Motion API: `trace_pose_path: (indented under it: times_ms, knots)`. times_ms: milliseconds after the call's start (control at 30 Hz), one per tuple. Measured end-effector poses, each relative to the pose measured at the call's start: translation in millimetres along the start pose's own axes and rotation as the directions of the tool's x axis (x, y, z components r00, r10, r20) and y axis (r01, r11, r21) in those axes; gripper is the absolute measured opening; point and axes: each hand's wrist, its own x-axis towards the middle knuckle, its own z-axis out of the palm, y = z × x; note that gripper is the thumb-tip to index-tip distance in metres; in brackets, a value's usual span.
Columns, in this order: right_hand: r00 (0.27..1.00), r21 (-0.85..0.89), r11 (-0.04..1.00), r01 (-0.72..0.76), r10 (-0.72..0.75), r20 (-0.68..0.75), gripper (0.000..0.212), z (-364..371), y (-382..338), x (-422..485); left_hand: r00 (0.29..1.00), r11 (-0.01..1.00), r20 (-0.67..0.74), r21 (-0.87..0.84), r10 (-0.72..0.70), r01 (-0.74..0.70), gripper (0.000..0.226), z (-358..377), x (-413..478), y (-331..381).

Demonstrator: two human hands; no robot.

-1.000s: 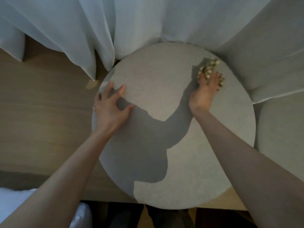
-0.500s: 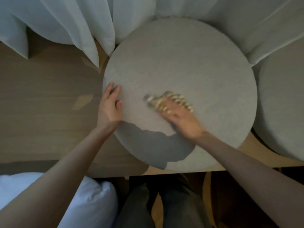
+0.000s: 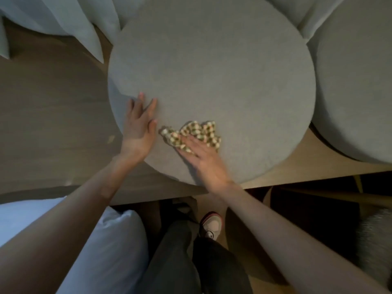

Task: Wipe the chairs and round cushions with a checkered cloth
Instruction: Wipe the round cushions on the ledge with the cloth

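Note:
A large round grey cushion (image 3: 222,71) fills the middle of the view, lying on a wooden bench. A crumpled green-and-cream checkered cloth (image 3: 197,132) sits on its near left part. My right hand (image 3: 203,160) presses flat on the cloth with straight fingers. My left hand (image 3: 140,128) rests flat on the cushion's left edge, fingers spread, just left of the cloth.
A second round grey cushion (image 3: 356,81) lies to the right, touching the first. White curtains (image 3: 63,20) hang at the upper left. The wooden bench top (image 3: 53,115) extends left. White bedding (image 3: 101,247) lies at lower left; my legs and a shoe (image 3: 211,224) are below.
My right hand swept the cloth from the cushion's far right side across to the near left part. My left hand stayed on the left edge. The view tilted downward.

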Motion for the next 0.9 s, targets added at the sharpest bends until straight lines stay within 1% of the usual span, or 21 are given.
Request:
trace_pose_path:
  times_ms: [33,67,100,133,167,200,233,267,300,367,433,467,500,567,600,633,700,767,833,900]
  knots:
    - [1.0,-0.002,1.0,-0.016,0.016,0.002,0.049,-8.5,18.6,-14.9,1.0,0.999,-0.002,0.038,0.003,-0.003,0.055,1.0,-1.7,2.3]
    - [0.997,-0.013,0.997,-0.07,0.07,-0.04,0.049,-19.6,38.6,-30.1,1.0,0.997,0.001,0.075,0.015,-0.015,0.057,3.4,-4.3,7.4]
    - [0.982,-0.017,0.988,-0.155,0.152,-0.112,0.047,-33.5,63.0,-45.1,1.0,0.994,0.009,0.104,0.02,-0.021,0.058,6.8,-7.7,15.5]
    - [0.945,0.003,0.962,-0.274,0.27,-0.184,0.045,-48.7,87.2,-59.1,1.0,0.992,0.03,0.124,0.005,-0.009,0.056,11.8,-12.1,25.4]
    - [0.876,0.056,0.905,-0.422,0.423,-0.233,0.046,-62.9,105.8,-70.6,0.998,0.99,0.054,0.141,-0.018,0.011,0.055,18.7,-16.7,35.8]
    - [0.774,0.138,0.815,-0.563,0.578,-0.26,0.047,-72.2,117.2,-79.1,0.997,0.988,0.07,0.156,-0.022,0.011,0.056,26.3,-20.5,46.1]
    - [0.671,0.213,0.729,-0.65,0.682,-0.29,0.049,-74.1,121.0,-84.8,0.997,0.985,0.074,0.171,-0.012,0.0,0.056,32.3,-24.8,55.9]
    - [0.6,0.265,0.682,-0.681,0.728,-0.331,0.049,-70.1,116.6,-86.4,0.998,0.986,0.069,0.169,0.002,-0.014,0.055,37.1,-27.8,62.8]
    - [0.563,0.291,0.666,-0.687,0.741,-0.365,0.049,-61.7,104.3,-86.1,0.998,0.988,0.061,0.156,0.009,-0.018,0.054,39.7,-29.3,66.9]
    - [0.542,0.313,0.675,-0.668,0.73,-0.417,0.051,-34.2,67.5,-86.5,0.998,0.996,0.061,0.09,-0.013,0.008,0.054,40.7,-28.8,65.3]
    - [0.569,0.312,0.714,-0.627,0.693,-0.443,0.053,-4.5,24.5,-89.1,0.998,1.0,0.058,0.0,-0.03,0.03,0.052,37.9,-26.8,60.5]
    - [0.603,0.32,0.733,-0.6,0.677,-0.421,0.054,7.8,5.0,-90.4,0.998,0.998,0.046,-0.048,-0.032,0.035,0.05,34.8,-27.1,58.3]
    - [0.65,0.334,0.754,-0.565,0.657,-0.382,0.055,16.9,-11.8,-90.6,0.999,0.994,0.027,-0.094,-0.045,0.047,0.048,30.0,-28.7,56.2]
    - [0.766,0.356,0.816,-0.455,0.563,-0.31,0.058,22.0,-32.3,-88.7,0.995,0.979,-0.004,-0.182,-0.098,0.096,0.045,17.8,-35.4,49.7]
    - [0.812,0.371,0.84,-0.396,0.509,-0.287,0.059,18.7,-36.5,-86.8,0.991,0.966,-0.031,-0.23,-0.129,0.119,0.045,11.7,-40.6,42.8]
    - [0.838,0.388,0.852,-0.352,0.472,-0.276,0.058,12.7,-37.7,-84.3,0.985,0.951,-0.069,-0.28,-0.156,0.131,0.045,4.9,-46.9,37.2]
    - [0.844,0.427,0.851,-0.305,0.45,-0.293,0.055,-6.3,-35.2,-73.0,0.964,0.936,-0.167,-0.322,-0.204,0.143,0.048,-3.7,-58.1,24.0]
    - [0.846,0.446,0.848,-0.287,0.443,-0.297,0.055,-26.6,-29.2,-49.1,0.933,0.923,-0.198,-0.307,-0.301,0.233,0.054,-9.0,-64.8,12.5]
    - [0.892,0.41,0.872,-0.268,0.386,-0.237,0.058,-40.7,-21.0,-11.4,0.905,0.879,-0.166,-0.356,-0.393,0.317,0.061,-15.3,-65.9,3.6]
    - [0.943,0.323,0.916,-0.237,0.297,-0.149,0.059,-46.8,-12.3,36.2,0.902,0.82,-0.106,-0.47,-0.42,0.326,0.064,-21.0,-62.7,-3.5]
